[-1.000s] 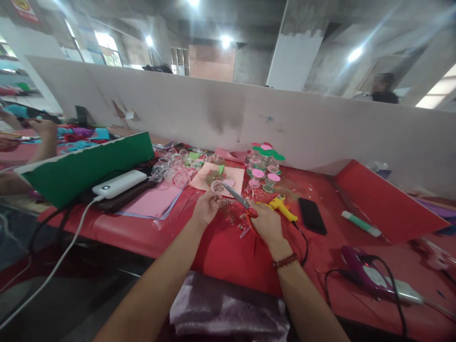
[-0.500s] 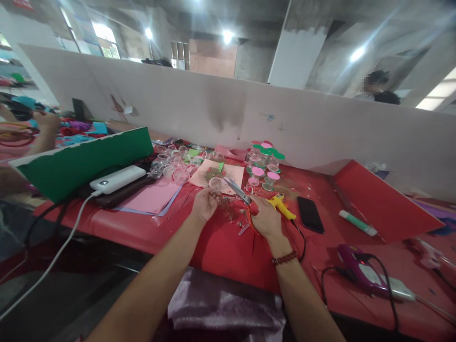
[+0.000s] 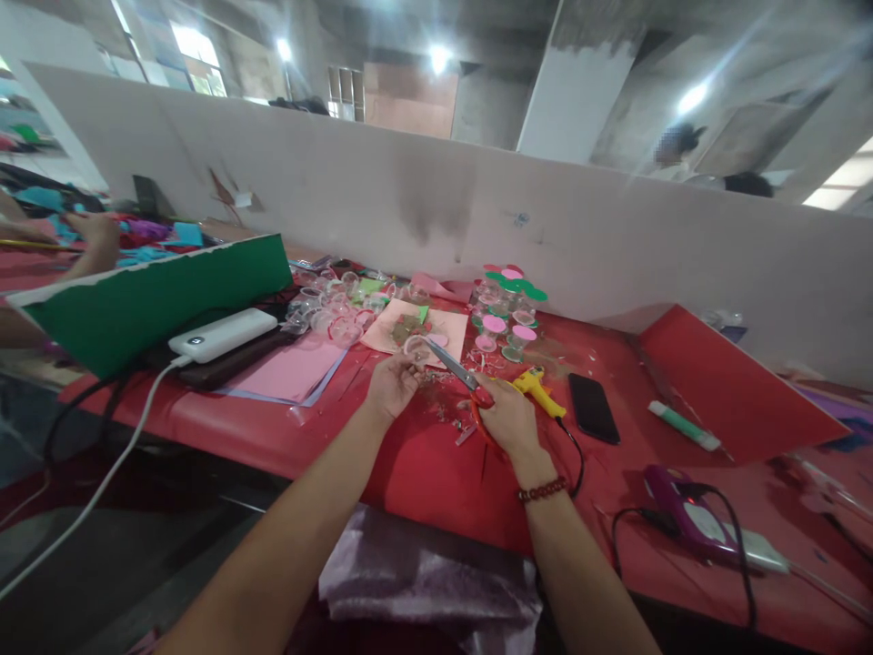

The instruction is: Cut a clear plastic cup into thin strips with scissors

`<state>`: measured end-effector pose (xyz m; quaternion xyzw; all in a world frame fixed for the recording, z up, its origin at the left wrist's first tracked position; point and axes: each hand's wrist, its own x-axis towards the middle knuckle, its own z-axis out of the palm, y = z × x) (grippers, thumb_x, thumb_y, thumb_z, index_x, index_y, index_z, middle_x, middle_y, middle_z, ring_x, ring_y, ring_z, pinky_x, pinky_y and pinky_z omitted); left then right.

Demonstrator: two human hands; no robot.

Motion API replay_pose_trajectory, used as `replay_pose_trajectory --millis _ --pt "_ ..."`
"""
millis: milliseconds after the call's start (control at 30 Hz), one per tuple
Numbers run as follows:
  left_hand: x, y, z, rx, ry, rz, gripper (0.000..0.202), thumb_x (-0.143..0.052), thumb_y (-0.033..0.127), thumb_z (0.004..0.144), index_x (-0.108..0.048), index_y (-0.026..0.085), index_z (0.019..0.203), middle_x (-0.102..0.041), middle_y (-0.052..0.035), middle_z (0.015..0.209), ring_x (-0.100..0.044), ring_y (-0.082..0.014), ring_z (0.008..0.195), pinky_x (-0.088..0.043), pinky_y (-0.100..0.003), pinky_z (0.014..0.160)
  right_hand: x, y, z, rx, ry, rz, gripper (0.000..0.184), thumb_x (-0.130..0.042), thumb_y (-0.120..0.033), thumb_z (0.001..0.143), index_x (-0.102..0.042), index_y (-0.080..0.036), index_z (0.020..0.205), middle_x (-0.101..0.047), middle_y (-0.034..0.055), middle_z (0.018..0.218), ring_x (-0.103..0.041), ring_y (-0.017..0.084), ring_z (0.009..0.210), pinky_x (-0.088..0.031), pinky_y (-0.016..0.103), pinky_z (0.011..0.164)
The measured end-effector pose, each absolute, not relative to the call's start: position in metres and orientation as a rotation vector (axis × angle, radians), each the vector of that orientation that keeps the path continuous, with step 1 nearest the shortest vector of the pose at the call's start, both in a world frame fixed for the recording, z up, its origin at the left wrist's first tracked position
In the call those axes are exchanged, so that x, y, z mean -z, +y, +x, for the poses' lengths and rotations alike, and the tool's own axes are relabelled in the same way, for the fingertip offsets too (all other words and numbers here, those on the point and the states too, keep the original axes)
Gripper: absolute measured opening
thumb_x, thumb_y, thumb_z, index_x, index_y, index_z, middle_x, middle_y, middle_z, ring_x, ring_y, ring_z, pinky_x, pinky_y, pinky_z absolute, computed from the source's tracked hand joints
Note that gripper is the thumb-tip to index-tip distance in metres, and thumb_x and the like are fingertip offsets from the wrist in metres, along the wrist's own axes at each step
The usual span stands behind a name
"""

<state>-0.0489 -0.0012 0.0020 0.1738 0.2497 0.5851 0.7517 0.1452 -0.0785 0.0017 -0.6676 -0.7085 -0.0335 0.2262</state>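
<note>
Clear cup [image 3: 416, 349] is showing against the pale paper [image 3: 453, 327], pinched by the left hand [image 3: 394, 387], the nearer one, while the right hand [image 3: 508, 417] is gripping scissors [image 3: 451, 365] whose long axis is pointing forward-left at the cup's right edge, contact unclear

The red table [image 3: 426, 482] bears a black phone [image 3: 593, 408], yellow glue gun [image 3: 544, 393] and scraps [image 3: 466, 436].

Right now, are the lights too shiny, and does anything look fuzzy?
In the head view, the ceiling lamp at upper right throws a streak of glare, and the window at upper left is nearly washed out white; in the same head view, the clear plastic cup at the left hand looks faint, while the scissors show more plainly.
</note>
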Motion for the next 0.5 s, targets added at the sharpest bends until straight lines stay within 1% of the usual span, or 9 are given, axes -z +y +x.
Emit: replay_pose_trajectory --millis 167,300,400,500 --pt "-0.0033 -0.0007 -0.0487 -1.264 0.564 0.356 0.024 -0.048 0.004 0.064 -0.059 0.011 0.084 -0.059 -0.0024 0.061 -0.052 -0.0096 0.048 -0.045 -0.02 0.048 -0.0012 -0.0783 0.1467 0.093 -1.969 -1.826 0.043 -0.055 -0.051 0.087 -0.059 -0.03 0.125 -0.068 0.0039 0.114 -0.063 0.02 0.103 -0.049 0.028 0.08" --pt "-0.0001 0.0009 -0.0509 -1.265 0.536 0.357 0.023 -0.049 0.008 0.065 -0.062 0.01 0.085 -0.059 -0.0028 0.059 -0.051 -0.0099 0.046 -0.046 -0.021 0.048 -0.0016 -0.0784 0.1467 0.076 -1.984 -1.842 0.043 -0.055 -0.05 0.088 -0.059 -0.03 0.125 -0.069 0.0037 0.112 -0.064 0.02 0.101 -0.049 0.027 0.079" --pt "0.0036 0.0026 -0.0532 -1.264 0.465 0.389 0.033 -0.049 0.012 0.066 -0.064 0.008 0.095 -0.061 -0.0034 0.062 -0.05 -0.0096 0.046 -0.046 -0.022 0.049 -0.003 -0.0793 0.1458 0.06 -1.992 -1.864 0.042 -0.054 -0.048 0.088 -0.057 -0.032 0.127 -0.069 0.0033 0.112 -0.065 0.019 0.097 -0.049 0.026 0.076" --pt "0.0053 0.0033 -0.0541 -1.265 0.444 0.401 0.039 -0.048 0.012 0.066 -0.065 0.006 0.101 -0.062 -0.0039 0.063 -0.049 -0.0095 0.046 -0.046 -0.022 0.048 -0.0041 -0.08 0.1455 0.046 -1.996 -1.846 0.042 -0.057 -0.047 0.087 -0.057 -0.032 0.127 -0.069 0.0025 0.112 -0.065 0.019 0.1 -0.049 0.025 0.076"
